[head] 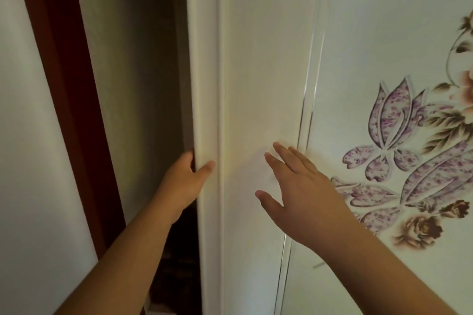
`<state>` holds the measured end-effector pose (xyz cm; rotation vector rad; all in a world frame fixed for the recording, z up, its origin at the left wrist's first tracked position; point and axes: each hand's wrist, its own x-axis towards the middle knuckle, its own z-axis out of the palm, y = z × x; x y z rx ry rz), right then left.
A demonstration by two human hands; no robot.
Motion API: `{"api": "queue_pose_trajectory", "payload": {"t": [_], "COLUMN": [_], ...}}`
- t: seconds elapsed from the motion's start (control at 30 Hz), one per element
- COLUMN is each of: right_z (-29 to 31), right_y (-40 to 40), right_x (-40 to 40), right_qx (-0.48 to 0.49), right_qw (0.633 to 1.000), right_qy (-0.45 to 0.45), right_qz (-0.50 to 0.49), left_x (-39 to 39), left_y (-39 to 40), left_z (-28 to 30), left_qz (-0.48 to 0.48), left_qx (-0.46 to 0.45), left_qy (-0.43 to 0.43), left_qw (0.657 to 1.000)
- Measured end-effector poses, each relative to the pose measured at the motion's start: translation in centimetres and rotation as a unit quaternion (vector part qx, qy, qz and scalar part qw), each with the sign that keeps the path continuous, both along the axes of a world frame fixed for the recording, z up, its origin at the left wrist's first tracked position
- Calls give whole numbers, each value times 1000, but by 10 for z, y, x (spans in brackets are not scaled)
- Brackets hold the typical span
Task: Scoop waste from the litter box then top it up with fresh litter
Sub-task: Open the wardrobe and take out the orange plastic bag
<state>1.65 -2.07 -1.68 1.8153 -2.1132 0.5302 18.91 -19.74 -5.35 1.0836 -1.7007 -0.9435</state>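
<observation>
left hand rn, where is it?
Head view, left of centre: the left hand grips the edge of the white sliding door, fingers tucked behind it beside the dark gap. The right hand lies spread on the door panel beside it.

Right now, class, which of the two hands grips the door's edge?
The left hand: its fingers curl round the white door edge, while the right hand lies spread and open.

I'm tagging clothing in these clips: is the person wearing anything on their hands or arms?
Nothing shows. The left hand and right hand are bare, with no gloves, rings, watch or bracelet. Both forearms are uncovered down to the picture's edge, with no sleeve in view.
</observation>
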Motion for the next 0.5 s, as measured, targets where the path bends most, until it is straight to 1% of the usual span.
{"api": "queue_pose_trajectory", "payload": {"t": [0.03, 0.17, 0.33, 0.5], "right_z": [-1, -16, -21, -14], "right_y": [-3, -17, -32, -50], "right_x": [5, 26, 51, 61], "right_qx": [1, 6, 25, 28], "right_qw": [1000, 1000, 1000, 999], "right_qy": [1, 7, 15, -3], "right_qz": [1, 1, -9, -30], "left_x": [4, 14, 15, 10], "left_y": [-5, -13, -14, -20], "left_z": [-6, -23, -19, 2], "left_qz": [-9, -50, -75, -86], "left_qx": [-4, -25, -38, -37], "left_qy": [-12, 5, -54, -73], "left_qw": [1000, 998, 995, 993]}}
